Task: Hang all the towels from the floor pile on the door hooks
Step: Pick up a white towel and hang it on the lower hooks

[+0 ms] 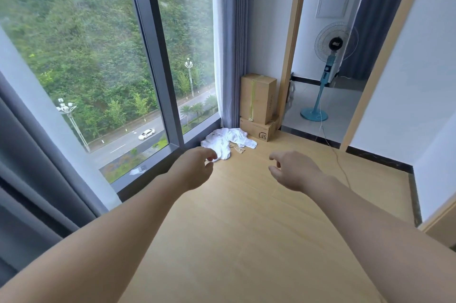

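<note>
A crumpled pile of white towels (pixel 228 141) lies on the wooden floor in the corner, below the window and beside the cardboard boxes. Both my arms reach forward over the floor. My left hand (pixel 197 167) hovers just in front of the pile's near edge, fingers loosely curled and apart, holding nothing. My right hand (pixel 291 170) is to the right of the pile, above bare floor, fingers apart and empty. No door hooks are in view.
Two stacked cardboard boxes (pixel 257 105) stand in the corner by the grey curtain (pixel 234 43). A doorway on the right leads to a tiled room with a blue standing fan (pixel 330 68); its thin cord (pixel 338 157) trails across the floor. A large window (pixel 98 68) fills the left.
</note>
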The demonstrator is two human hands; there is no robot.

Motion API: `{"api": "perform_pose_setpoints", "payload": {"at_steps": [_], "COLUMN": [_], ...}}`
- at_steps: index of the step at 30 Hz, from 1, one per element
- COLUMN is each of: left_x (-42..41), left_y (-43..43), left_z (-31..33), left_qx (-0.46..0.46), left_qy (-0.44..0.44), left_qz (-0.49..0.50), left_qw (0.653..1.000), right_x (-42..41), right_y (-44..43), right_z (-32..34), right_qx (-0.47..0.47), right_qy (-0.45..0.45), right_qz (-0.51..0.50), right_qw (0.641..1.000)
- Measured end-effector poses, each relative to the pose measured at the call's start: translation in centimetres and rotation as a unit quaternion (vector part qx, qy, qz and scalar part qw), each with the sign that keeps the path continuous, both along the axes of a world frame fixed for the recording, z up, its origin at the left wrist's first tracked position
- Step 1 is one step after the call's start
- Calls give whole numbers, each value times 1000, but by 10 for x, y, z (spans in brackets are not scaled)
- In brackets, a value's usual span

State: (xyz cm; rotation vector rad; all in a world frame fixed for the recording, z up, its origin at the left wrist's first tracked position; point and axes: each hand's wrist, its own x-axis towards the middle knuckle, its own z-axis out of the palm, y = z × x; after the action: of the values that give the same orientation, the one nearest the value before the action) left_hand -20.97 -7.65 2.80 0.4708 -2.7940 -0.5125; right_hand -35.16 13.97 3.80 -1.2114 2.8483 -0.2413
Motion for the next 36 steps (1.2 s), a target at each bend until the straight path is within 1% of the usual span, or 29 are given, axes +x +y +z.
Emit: {"api": "perform_pose_setpoints", "payload": {"at_steps": [5,8,12,17,24,27,31,36], "left_x": [-44,-67,-104,-159,-266,-304,-343,-376], "left_y": [-54,-74,-91,-96,-84,-79,-74,-82], "left_z": [-1,-5,-13,-23,-31,-32,-37,-45], "left_qx": [-3,-1,5,13,17,29,49,53], "left_qy": [-20,-26,-31,-41,-48,-55,-53,-68], "left_qz": [-24,-29,-30,-28,-6,13,35,44], "left_qw": [1000,999,999,999,999,998,997,995], "right_x": [-33,-53,-90,-145,-262,-308,-360,-395], "right_y": [-55,-73,-90,-100,-99,-94,-96,-113], "right_z": [-9,-20,-30,-40,-40,-37,-37,-45], "right_qx": [13,26,33,33,22,33,40,46], "right_qy": [-18,-41,-48,-62,-63,-70,-76,-85], "right_qz": [-20,-33,-34,-28,-13,-6,1,25], "right_qw": [1000,998,998,997,998,997,996,995]}}
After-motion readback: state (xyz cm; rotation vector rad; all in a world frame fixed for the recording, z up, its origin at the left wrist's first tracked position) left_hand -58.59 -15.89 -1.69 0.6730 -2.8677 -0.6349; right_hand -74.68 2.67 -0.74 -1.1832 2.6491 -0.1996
